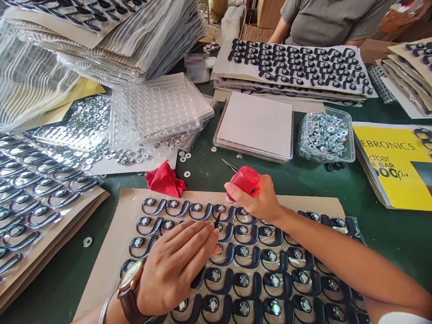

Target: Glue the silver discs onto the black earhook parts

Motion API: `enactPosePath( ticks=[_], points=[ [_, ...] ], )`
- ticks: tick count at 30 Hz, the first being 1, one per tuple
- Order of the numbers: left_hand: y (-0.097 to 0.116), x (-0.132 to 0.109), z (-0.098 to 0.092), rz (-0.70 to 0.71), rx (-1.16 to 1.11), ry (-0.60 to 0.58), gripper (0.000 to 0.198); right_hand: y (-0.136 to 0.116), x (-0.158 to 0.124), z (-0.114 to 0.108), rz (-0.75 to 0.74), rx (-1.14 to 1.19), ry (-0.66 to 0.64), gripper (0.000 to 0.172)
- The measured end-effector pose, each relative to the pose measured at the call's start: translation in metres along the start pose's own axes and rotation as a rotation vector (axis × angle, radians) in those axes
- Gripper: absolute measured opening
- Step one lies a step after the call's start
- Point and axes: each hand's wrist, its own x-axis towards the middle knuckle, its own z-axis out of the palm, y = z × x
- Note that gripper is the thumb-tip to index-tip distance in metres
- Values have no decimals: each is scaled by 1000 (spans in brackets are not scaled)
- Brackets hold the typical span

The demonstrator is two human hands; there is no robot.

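My right hand (pixel 261 200) is closed around a small red bottle (pixel 243 181), tipped with its nozzle down toward a row of black hook-shaped parts (pixel 243 252) with metal discs. These lie in rows on a brown card sheet (pixel 118 229). My left hand (pixel 178 265), with a brown-strapped watch on the wrist, rests on the parts and pinches a thin dark tool (pixel 217 220) whose tip points at the same row.
A red cloth (pixel 164 180) lies beyond the sheet. A clear tub of washers (pixel 326 137) and a white card stack (pixel 256 123) sit further back. Trays of parts (pixel 40 198) fill the left. Another person (pixel 330 20) sits across the table. A yellow box (pixel 396 166) is at right.
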Motion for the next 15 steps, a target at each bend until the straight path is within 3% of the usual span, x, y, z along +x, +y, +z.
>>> enactPosePath(
  ticks=[15],
  points=[
    [-13, 4, -3, -182, -197, 7, 25, -1, -5, 0, 72, 112, -77, 32]
  ],
)
